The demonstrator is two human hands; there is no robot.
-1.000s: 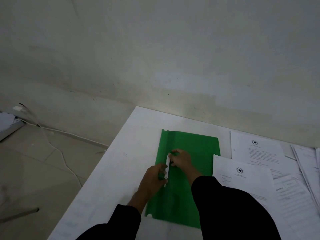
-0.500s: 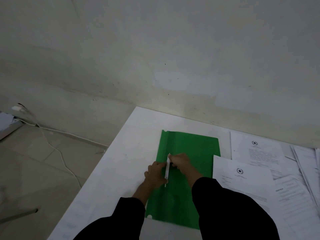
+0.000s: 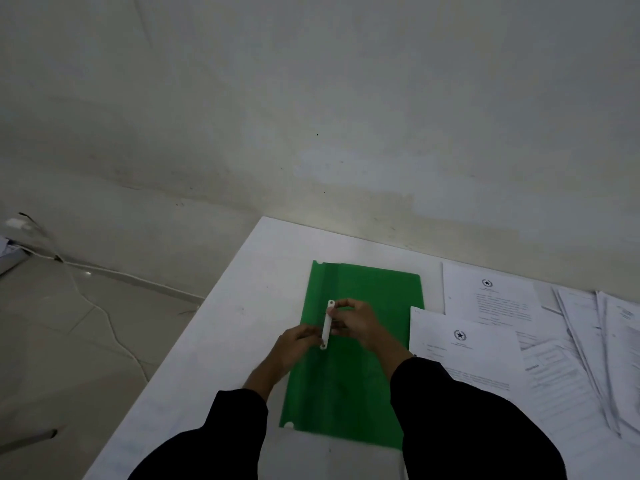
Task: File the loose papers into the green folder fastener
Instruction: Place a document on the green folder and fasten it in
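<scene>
Loose papers [image 3: 485, 362] show a star emblem [image 3: 459, 335]; print unreadable.

White table [image 3: 242, 323] against a pale wall [image 3: 346, 98]; cable [image 3: 138, 283] on tiled floor [image 3: 52, 341].

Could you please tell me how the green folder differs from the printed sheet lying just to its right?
The folder is plain green; the sheet is white with printed text and a dark emblem. The left hand and right hand hold a white strip over the folder; the sheet is untouched. Both lie flat on the white table.
</scene>
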